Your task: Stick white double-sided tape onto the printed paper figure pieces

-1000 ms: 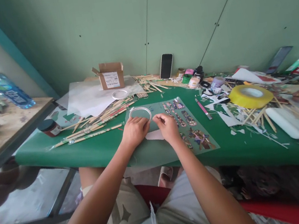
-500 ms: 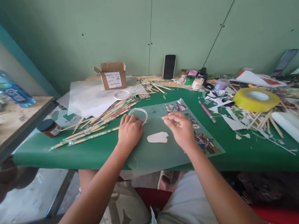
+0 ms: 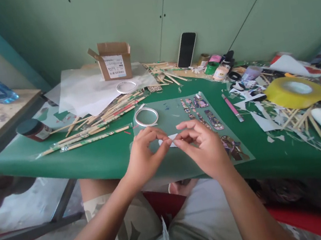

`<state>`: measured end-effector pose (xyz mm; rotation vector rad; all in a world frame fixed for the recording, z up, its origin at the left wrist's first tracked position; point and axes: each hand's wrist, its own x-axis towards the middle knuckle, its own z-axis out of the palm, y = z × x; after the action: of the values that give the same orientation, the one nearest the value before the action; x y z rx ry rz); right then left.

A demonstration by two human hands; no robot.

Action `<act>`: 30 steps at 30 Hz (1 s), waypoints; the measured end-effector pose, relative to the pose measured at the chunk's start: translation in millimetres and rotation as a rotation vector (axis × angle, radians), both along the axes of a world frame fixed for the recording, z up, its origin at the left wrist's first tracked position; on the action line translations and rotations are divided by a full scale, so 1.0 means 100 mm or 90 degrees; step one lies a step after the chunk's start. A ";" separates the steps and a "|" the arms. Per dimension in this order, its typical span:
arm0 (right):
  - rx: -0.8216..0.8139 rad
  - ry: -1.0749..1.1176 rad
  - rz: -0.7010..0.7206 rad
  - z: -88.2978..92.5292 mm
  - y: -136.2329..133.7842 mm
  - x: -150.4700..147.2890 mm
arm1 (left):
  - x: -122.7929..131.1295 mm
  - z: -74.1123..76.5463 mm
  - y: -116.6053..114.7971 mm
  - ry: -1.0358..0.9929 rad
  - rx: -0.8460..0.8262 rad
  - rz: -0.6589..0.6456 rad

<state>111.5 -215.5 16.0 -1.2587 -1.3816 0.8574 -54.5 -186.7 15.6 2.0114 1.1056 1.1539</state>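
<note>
My left hand (image 3: pixel 143 155) and my right hand (image 3: pixel 206 147) meet at their fingertips over the translucent sheet (image 3: pixel 171 108). Each pinches thumb against finger. Whatever lies between the tips is too small to make out. Just beneath them is a white paper cutout (image 3: pixel 173 137), partly covered by the fingers. A narrow roll of tape (image 3: pixel 148 125) lies flat beyond my left hand, apart from it. Patterned dark and purple cutouts (image 3: pixel 213 119) rest on the sheet's right side, some partly behind my right hand.
Wrapped chopsticks (image 3: pixel 99 137) and a dark-lidded jar (image 3: pixel 33 130) lie to the left. At the back stand a cardboard box (image 3: pixel 115 66) and a phone (image 3: pixel 187 50). Rightward are a pink pen (image 3: pixel 232 108), a yellow tape roll (image 3: pixel 275 95) and paper scraps (image 3: pixel 266 121).
My left hand has left the narrow tape roll and come to the paper cutout. My right hand, pinching a thin strip earlier, has moved down to meet it. The view has tilted down.
</note>
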 end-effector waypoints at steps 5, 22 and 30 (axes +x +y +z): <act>0.054 -0.093 -0.099 -0.01 0.01 -0.04 | 0.06 -0.06 0.02 0.071 -0.002 0.067; 0.162 -0.259 -0.112 -0.14 0.16 0.04 | 0.07 -0.10 0.17 0.072 -0.059 0.024; 0.069 -0.330 -0.207 -0.33 0.17 0.08 | -0.09 -0.24 0.05 0.326 0.149 0.031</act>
<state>119.1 -199.0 -16.8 -1.6336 -1.5330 0.2320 -63.2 -181.3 -8.8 2.5665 1.3125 0.8391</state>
